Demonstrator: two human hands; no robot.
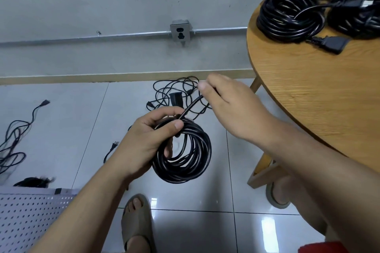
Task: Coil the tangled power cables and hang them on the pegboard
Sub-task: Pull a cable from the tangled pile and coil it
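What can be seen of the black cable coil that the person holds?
The cable coil is a round bundle of many loops of glossy black cord, plastic-coated by its look. It hangs above the tiled floor. The left hand grips its upper left part, thumb across the loops. One loose strand rises from its top to the right hand, which pinches it.

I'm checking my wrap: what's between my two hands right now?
In the head view, a short black cable stretch bridges them, running from the coil gripped by the left hand to the right hand pinching it.
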